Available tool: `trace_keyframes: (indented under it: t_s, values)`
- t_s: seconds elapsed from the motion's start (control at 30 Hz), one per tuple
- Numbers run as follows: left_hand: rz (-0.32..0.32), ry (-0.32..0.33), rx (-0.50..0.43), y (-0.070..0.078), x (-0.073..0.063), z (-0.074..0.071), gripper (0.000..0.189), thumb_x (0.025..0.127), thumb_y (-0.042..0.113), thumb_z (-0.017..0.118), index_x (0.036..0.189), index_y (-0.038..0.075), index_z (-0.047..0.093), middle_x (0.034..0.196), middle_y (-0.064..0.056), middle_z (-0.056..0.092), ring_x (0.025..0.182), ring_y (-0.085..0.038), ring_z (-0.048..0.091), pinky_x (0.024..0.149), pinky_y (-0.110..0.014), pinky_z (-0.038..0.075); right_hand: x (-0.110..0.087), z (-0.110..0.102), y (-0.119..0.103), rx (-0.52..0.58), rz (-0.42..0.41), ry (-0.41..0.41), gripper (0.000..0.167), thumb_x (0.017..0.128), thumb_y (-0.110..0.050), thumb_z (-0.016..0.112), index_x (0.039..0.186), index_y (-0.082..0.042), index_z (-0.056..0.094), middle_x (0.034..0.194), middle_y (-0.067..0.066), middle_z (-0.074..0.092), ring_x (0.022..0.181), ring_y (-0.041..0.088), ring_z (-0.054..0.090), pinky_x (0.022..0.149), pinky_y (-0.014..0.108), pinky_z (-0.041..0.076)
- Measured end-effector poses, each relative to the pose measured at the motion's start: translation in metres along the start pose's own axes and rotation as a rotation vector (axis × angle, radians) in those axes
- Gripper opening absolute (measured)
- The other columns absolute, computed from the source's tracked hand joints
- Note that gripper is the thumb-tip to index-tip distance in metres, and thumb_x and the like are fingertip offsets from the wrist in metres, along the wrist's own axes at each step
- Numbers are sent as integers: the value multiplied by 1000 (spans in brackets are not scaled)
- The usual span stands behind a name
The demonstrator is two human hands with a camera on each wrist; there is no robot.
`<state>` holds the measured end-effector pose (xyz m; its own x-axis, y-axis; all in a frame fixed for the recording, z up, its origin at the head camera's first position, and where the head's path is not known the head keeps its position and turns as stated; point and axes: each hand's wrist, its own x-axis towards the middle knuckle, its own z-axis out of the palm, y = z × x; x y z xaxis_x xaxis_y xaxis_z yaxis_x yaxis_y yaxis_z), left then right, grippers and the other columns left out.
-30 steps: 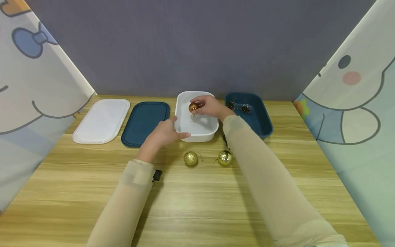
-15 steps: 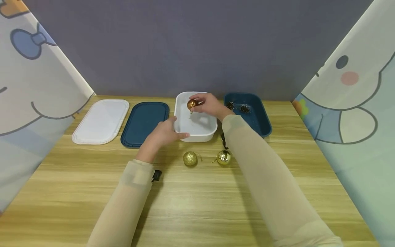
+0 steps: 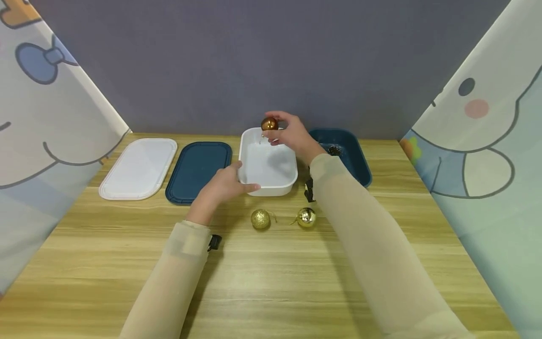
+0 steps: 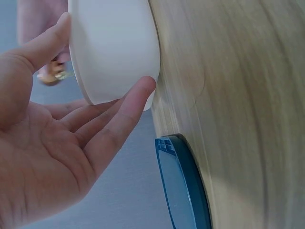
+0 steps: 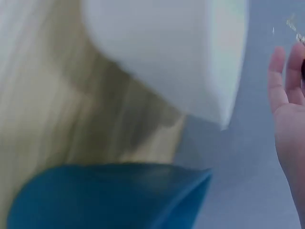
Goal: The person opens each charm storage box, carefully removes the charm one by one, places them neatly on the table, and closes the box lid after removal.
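My right hand (image 3: 292, 134) pinches a shiny copper-brown Christmas ball (image 3: 269, 124) above the back of the white container (image 3: 271, 191). Thread hangs below the ball. In the right wrist view, the fingers (image 5: 276, 78) are at the right edge and the ball is mostly cut off. My left hand (image 3: 222, 183) rests at the container's front left corner, thumb along the near side and fingers against the left wall. The left wrist view shows those fingers (image 4: 136, 102) nearly straight against the white wall. A glittery gold ball (image 3: 260, 219) and a shiny gold ball (image 3: 306, 217) lie in front.
Right of the white container stands a dark blue container (image 3: 360, 162) with a pine cone (image 3: 334, 150) in view, partly behind my right arm. On the left lie a white lid (image 3: 139, 168) and a dark blue lid (image 3: 199, 172). A grey wall (image 3: 262, 61) rises behind.
My right hand has lifted the copper-brown ball from inside the white container up and back, toward its rear rim. The left hand has stayed at the container's corner.
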<state>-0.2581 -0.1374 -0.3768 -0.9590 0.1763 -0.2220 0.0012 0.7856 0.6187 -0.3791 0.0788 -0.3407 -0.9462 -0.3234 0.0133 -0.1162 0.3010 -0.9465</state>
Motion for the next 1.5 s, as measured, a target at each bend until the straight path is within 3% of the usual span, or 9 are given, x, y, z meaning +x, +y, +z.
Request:
trace_keyframes:
  t_s: [0.23,0.4,0.53,0.67,0.9,1.03,1.2,1.5]
  values:
    - [6,2,-9,-3,1,-1,103,94,49,79,168,3,24,155,-23,56,141,-43,56,114,-61,48,-13,8,-43,159,-195,91,57,98,-11,78,151,-19,58,150,4,50,123,26,68,95,36,63]
    - [6,-2,-24,-4,1,-2,104,94,48,80,169,3,23,159,-23,53,144,-43,53,116,-62,46,-29,13,-64,319,-362,41,42,102,-10,72,143,-13,64,146,3,55,124,30,67,96,35,62]
    - [-2,-5,-19,-4,0,-2,105,94,49,80,169,3,22,160,-23,51,147,-44,51,117,-62,45,-45,15,-73,373,-451,37,33,109,-12,60,141,-4,63,135,5,58,121,27,65,102,38,60]
    - [-1,-4,-7,-4,1,-2,106,95,50,79,169,3,21,162,-24,49,149,-45,48,118,-63,44,-62,16,-80,393,-484,73,30,111,-10,54,138,-2,64,130,5,58,121,25,64,107,38,58]
    - [5,-2,-10,-4,1,-4,106,95,49,79,169,3,20,161,-25,50,148,-44,50,118,-63,44,-94,13,-91,324,-550,36,50,105,4,61,154,0,51,158,13,53,144,21,57,118,35,50]
    - [11,-4,-11,-5,2,-3,106,95,49,79,169,2,20,160,-25,51,147,-44,51,117,-63,45,-109,10,-91,320,-613,24,57,100,11,63,155,4,49,159,19,52,150,22,53,119,36,49]
    - [21,1,-11,-6,2,-3,105,95,48,79,169,1,21,160,-26,51,146,-44,52,117,-62,46,-126,8,-83,358,-635,66,59,95,18,65,151,7,51,154,20,55,143,25,59,112,35,55]
    - [26,5,-8,-7,4,-5,105,95,48,80,168,0,22,160,-27,50,147,-45,51,117,-62,46,-157,4,-64,327,-681,116,57,88,25,67,141,8,58,141,6,65,126,17,69,102,29,60]
